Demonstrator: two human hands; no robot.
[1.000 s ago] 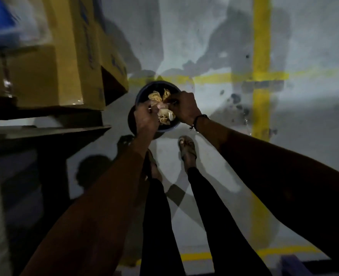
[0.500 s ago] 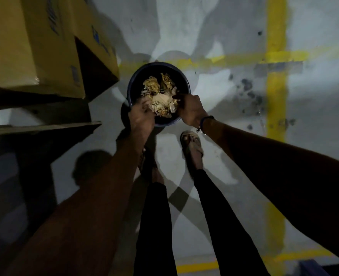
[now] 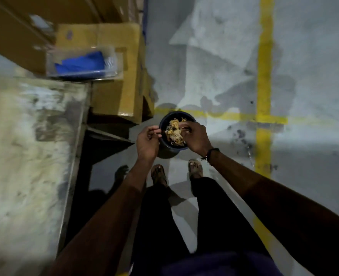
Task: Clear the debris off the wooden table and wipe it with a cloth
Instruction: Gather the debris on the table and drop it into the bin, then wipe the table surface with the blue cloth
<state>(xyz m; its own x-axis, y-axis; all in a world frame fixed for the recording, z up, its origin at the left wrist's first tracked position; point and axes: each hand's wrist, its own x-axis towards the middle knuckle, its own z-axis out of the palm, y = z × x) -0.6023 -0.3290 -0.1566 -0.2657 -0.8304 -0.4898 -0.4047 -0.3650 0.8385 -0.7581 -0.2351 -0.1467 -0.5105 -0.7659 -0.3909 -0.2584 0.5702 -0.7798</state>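
**Both hands over the bucket, table off to the left**

We're looking straight down at a pale grey floor [image 3: 214, 62], the biggest thing in view, crossed by yellow lines [image 3: 265, 76] that meet just right of centre. On our left the table [image 3: 25, 156] fills the frame edge, its top streaked and smeared, blurred in this shot. Behind it sit brown boxes [image 3: 114, 76], and on one of them a clear packet [image 3: 81, 63] with something blue inside.

Now down to the action. A dark bucket [image 3: 167, 152] stands on the floor just in front of the person's sandalled feet [image 3: 159, 174], close beside the boxes and right of the table. Inside it we see the debris [image 3: 174, 132], a tan, crumpled heap piled in the middle of the bucket.

The hands are apart, one on each side of the bucket. Our left hand [image 3: 147, 142] sits at the left rim, fingers curled inward; whether they pinch anything we can't tell from here. Our right hand [image 3: 195, 137] reaches in over the right side, fingers bent down onto the debris, and whether it grips a piece or merely touches it, we cannot tell. A dark band [image 3: 211, 153] circles that wrist.
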